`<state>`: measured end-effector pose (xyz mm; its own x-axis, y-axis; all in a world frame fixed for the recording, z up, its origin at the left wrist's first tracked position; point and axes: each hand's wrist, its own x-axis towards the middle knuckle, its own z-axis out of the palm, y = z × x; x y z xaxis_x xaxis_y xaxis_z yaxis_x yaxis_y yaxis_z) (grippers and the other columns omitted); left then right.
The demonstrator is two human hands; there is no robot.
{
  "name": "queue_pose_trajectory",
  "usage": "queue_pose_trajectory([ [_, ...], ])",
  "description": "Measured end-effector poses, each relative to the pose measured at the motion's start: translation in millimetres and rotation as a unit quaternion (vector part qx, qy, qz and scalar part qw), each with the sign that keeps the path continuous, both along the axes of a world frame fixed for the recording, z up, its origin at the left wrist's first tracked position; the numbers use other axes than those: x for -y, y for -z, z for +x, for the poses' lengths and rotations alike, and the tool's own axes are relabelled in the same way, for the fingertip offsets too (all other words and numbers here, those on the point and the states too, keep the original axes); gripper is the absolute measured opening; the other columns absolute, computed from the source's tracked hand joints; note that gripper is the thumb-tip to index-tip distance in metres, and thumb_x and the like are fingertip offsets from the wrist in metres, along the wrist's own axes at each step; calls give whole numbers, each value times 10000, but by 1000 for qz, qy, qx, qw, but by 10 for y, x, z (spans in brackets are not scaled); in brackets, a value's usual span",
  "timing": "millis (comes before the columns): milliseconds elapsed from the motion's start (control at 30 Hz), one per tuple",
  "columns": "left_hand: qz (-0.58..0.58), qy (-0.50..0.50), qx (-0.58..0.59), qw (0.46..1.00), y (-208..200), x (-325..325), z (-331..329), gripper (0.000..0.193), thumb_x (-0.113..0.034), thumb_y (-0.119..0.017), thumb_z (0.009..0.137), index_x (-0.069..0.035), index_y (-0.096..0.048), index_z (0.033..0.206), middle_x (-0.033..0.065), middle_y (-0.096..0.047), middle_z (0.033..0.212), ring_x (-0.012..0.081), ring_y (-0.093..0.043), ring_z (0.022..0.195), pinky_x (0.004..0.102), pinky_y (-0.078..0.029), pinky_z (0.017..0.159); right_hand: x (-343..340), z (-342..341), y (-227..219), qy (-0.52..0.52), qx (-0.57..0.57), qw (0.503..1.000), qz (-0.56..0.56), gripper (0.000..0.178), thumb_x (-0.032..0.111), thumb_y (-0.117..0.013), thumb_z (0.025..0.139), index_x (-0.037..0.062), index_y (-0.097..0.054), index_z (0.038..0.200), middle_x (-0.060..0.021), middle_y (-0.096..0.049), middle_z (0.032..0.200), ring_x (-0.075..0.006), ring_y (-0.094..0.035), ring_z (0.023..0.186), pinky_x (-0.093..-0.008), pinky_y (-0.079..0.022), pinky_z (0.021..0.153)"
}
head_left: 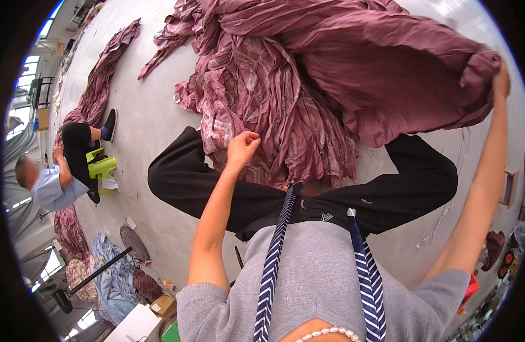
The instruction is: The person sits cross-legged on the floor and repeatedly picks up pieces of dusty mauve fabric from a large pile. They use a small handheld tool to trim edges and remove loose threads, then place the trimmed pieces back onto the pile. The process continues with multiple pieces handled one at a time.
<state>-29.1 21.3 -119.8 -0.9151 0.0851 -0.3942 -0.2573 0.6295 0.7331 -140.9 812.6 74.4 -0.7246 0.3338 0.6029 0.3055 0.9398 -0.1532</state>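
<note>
A large heap of mauve-pink cloth (256, 85) lies in front of me, wrinkled and partly printed with a pale pattern. Its near edge spills between my black-trousered knees. Out at the far right, my right hand (501, 82) is closed on a bunched edge of the cloth, drawing a broad plain sheet of it out taut to the right. My left hand (243, 149) is just over the near left part of the heap, its fingertips pinched together. What sits in that pinch, if anything, is too small to make out.
To the left, another person (57, 182) sits on a low green stool (102, 167) beside a long strip of similar cloth (97, 85). Blue cloth (111, 273), a black pole (100, 271) and a white box (134, 325) are at lower left. A pale strip (445, 211) lies right.
</note>
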Motion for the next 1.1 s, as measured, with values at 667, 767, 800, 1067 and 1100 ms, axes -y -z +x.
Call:
queue_pose_trajectory([
  [667,221,-138,79,962,145,-555,-348,193,-221,-491,898,-44,-520,826,64,-616,718,162,-629,639,268,-502,558,5120,1507,2138,-294,276,688,-604,285,158,-699,758,7,-599,977,-24,-619,793,-62,-531,627,-222,-457,584],
  [767,-169,-5,-10,986,513,-531,-232,451,-389,-684,718,-32,-574,969,140,-650,838,251,-641,773,342,-501,683,5430,1627,2284,-236,281,595,-715,204,120,-638,816,-15,-586,960,-19,-597,769,-58,-521,612,-219,-450,515],
  [800,-228,18,16,973,674,-517,-97,629,-454,-714,648,-39,-550,1091,190,-628,995,335,-603,956,401,-473,812,5465,1685,2300,-244,283,580,-724,199,116,-614,837,-20,-573,975,-43,-615,799,-57,-511,572,-211,-443,505],
  [1067,-55,-127,48,989,1107,-363,127,272,-74,-470,747,-68,-611,980,188,-632,935,377,-582,924,402,-441,782,5263,1919,2238,-192,304,587,-726,150,124,-568,869,-12,-562,932,-79,-647,801,-47,-487,498,-187,-414,474],
  [1100,-46,-129,82,987,1052,-324,123,272,-66,-495,729,-51,-610,976,183,-635,901,332,-605,881,379,-446,771,5249,1901,2242,-181,307,593,-722,149,123,-571,867,-11,-562,931,-79,-647,795,-47,-485,494,-186,-412,473],
])
